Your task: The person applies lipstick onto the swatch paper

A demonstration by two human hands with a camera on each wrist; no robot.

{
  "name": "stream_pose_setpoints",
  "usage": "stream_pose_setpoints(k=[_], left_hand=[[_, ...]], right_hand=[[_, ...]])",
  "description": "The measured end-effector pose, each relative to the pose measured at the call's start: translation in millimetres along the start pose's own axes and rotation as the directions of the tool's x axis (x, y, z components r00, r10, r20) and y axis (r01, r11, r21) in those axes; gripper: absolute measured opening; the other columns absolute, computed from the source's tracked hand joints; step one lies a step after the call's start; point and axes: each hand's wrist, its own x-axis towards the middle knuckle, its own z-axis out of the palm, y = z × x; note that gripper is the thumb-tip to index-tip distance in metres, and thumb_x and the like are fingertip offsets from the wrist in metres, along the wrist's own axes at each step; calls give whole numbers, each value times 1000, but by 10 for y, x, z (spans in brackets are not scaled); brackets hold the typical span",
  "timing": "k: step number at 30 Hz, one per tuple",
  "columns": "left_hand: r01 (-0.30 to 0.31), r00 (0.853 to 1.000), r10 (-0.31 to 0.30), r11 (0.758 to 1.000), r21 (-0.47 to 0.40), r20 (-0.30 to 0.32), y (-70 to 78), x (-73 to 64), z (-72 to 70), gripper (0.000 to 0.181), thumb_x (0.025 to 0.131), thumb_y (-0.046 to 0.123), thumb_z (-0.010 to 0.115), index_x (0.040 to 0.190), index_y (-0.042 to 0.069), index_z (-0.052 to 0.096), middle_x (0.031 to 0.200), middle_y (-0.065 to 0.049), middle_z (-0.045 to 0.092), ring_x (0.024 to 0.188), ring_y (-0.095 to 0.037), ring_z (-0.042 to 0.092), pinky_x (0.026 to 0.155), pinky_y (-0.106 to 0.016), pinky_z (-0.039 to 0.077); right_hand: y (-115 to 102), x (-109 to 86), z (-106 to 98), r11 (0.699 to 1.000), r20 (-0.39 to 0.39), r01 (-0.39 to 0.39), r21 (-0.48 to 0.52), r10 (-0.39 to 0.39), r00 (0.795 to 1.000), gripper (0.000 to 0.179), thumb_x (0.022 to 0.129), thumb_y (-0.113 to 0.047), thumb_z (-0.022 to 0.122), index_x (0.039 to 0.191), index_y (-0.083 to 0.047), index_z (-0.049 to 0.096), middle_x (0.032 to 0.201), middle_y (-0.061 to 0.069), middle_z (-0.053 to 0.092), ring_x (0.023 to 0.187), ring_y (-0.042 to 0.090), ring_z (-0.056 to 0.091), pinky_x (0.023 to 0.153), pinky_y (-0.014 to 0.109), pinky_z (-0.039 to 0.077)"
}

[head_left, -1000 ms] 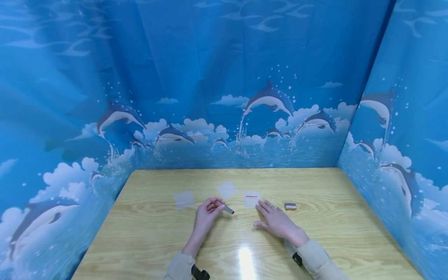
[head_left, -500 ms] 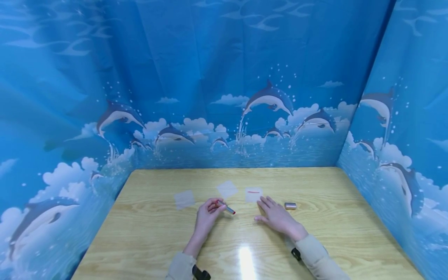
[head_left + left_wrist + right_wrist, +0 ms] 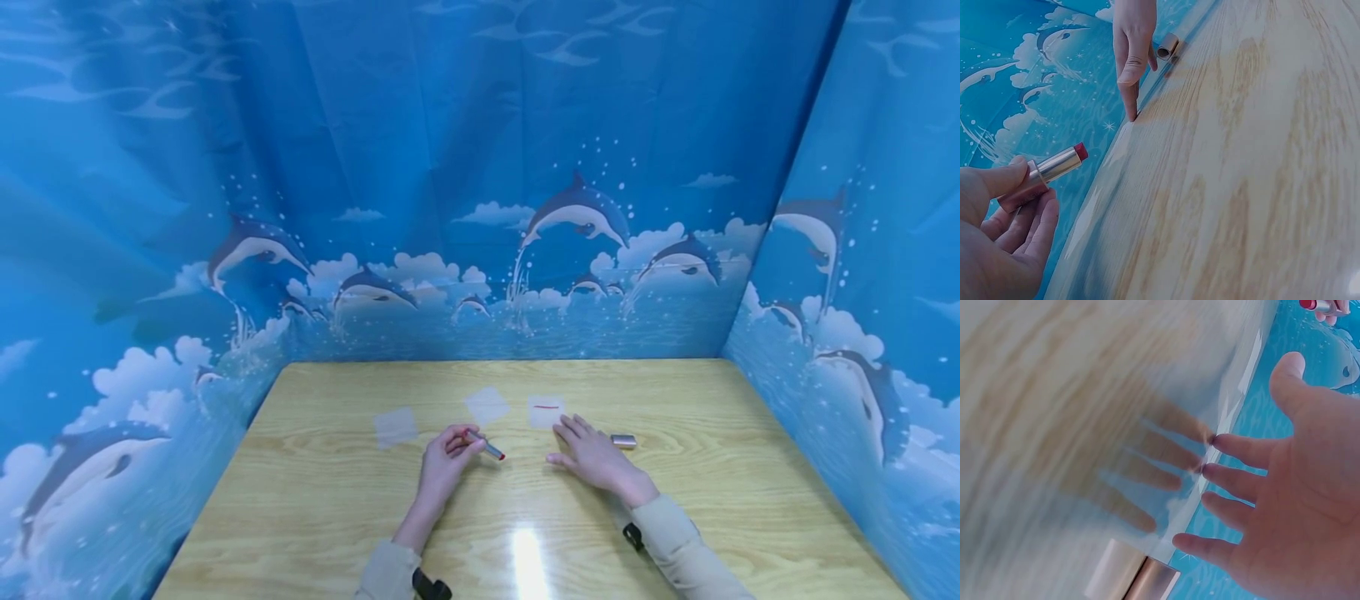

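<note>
A lipstick (image 3: 1047, 172) with its red tip bared is pinched between the thumb and fingers of my left hand (image 3: 442, 462), raised above the table. My right hand (image 3: 596, 458) has its fingers spread, and its fingertips touch the near right edge of a thin white square of paper (image 3: 546, 412) that bears a red line. Just beyond the right hand lies the metallic lipstick cap (image 3: 624, 442) on its side; in the right wrist view the cap (image 3: 1154, 579) is partly cut off by the frame's bottom edge.
Two more white paper squares lie to the left: a tilted one (image 3: 487, 406) near the middle and another (image 3: 394, 427) farther left. The wood-patterned table (image 3: 337, 508) is glossy. A blue dolphin-printed curtain (image 3: 420, 167) stands behind it and at both sides.
My right hand has slid slightly away from me, and the marked paper has moved with it, away and a little to the right. The left hand keeps hold of the lipstick almost in place.
</note>
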Motion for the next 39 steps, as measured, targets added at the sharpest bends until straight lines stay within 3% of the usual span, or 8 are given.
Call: stream_pose_setpoints(k=[4,9,19,28,30,34,39], left_hand=[[89,996,-89,996,4,-8,29,9,3,34,89,10,79,115,-9,66,107,-19,74,96,-16,70,86,-15,56],[131,991,-131,991,16,-16,25,23,0,32,90,5,76,117,-9,65,112,-23,72,101,-23,70,85,-13,55],[161,987,-161,987,19,-32,9,35,-1,33,89,10,78,115,-7,66,112,-19,73,100,-20,69,83,-12,55],[151,988,-152,988,-7,-31,47,24,-14,35,90,8,77,117,-9,65,111,-21,73,98,-18,69,81,-13,55],[144,989,-144,990,3,-35,49,24,-21,35,89,9,78,116,-9,65,110,-20,73,96,-15,69,81,-13,56],[149,988,-148,989,19,-42,187,-9,-27,33,90,6,76,115,-12,64,112,-24,71,98,-22,69,80,-14,56],[177,982,-175,984,21,-64,125,9,-32,33,91,9,76,118,-9,65,111,-21,72,102,-24,69,79,-12,55]], right_hand=[[8,-2,-11,1000,-4,-15,21,15,1000,72,101,-46,56,148,6,42,159,27,31,147,49,26,116,69,27],[9,-5,-24,998,3,-36,45,36,999,74,101,-48,56,149,7,42,161,27,27,148,49,23,117,69,25],[31,8,-29,998,15,-48,43,47,999,73,102,-49,53,149,6,42,163,26,24,149,48,21,119,66,24],[43,7,-45,998,-11,-41,49,42,999,72,102,-48,54,149,5,43,162,27,26,149,48,22,119,65,26],[46,8,-47,998,-20,-32,54,34,999,72,102,-48,54,149,5,43,162,27,26,149,48,22,119,66,26],[37,19,-40,999,-40,2,53,0,999,70,103,-46,54,150,4,41,161,27,28,148,48,23,119,65,26],[-9,54,-26,998,-69,43,49,-39,997,69,103,-43,55,150,4,41,160,26,30,148,47,25,119,64,27]])
